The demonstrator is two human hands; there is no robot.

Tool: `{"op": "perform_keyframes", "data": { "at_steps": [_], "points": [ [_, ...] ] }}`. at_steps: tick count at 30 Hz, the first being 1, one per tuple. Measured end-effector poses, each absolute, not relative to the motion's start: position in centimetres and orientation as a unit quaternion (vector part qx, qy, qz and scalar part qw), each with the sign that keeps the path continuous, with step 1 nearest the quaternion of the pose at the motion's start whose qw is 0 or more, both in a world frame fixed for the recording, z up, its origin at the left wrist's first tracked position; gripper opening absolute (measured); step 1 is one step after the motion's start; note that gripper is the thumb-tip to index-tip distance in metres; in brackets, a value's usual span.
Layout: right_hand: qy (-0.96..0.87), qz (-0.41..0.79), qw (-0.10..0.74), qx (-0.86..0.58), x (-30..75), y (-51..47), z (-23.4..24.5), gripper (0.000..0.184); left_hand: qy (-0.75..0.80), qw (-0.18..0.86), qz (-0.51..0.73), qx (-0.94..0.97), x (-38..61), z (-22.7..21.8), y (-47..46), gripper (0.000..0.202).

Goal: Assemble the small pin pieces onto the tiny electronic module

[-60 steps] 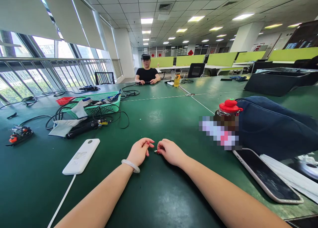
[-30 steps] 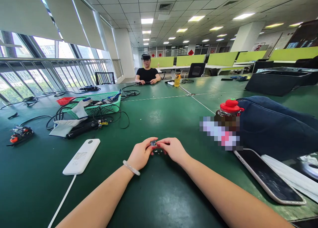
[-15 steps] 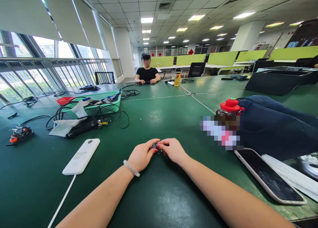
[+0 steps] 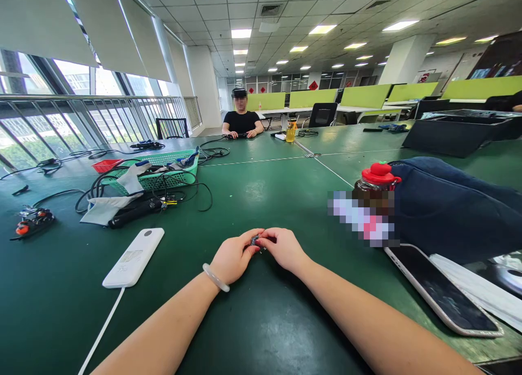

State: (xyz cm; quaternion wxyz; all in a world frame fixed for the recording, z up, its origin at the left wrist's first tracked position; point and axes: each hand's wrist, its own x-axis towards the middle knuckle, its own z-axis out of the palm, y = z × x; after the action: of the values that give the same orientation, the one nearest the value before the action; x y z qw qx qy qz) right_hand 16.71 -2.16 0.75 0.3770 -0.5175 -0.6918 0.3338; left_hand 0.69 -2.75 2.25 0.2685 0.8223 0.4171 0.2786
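Left hand (image 4: pixel 233 257) and right hand (image 4: pixel 286 250) meet over the bench (image 4: pixel 255 201), both clamped on one small dark part (image 4: pixel 255 239) between them; the two-sided pinch presumably keeps so tiny a piece steady.

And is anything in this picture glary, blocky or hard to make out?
In the head view, pale glare marks the green table; there too, pixel blocks cover the seated person's face and part of the red-lidded bottle; also there, the dark piece in the fingers is too small to identify.
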Motion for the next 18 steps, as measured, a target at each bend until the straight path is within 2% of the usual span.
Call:
{"op": "perform_keyframes", "data": {
  "at_steps": [5, 18],
  "points": [
    [-0.687, 0.341, 0.39, -0.509, 16.52, -2.29, 0.73, 0.014, 0.431, 0.269, 0.282, 0.814, 0.77, 2.48, -2.92, 0.042],
    [-0.747, 0.268, 0.357, -0.493, 16.62, -2.58, 1.38, 0.013, 0.431, 0.223, 0.219, 0.846, 0.67, 2.08, -2.92, 0.049]
  ]
}}
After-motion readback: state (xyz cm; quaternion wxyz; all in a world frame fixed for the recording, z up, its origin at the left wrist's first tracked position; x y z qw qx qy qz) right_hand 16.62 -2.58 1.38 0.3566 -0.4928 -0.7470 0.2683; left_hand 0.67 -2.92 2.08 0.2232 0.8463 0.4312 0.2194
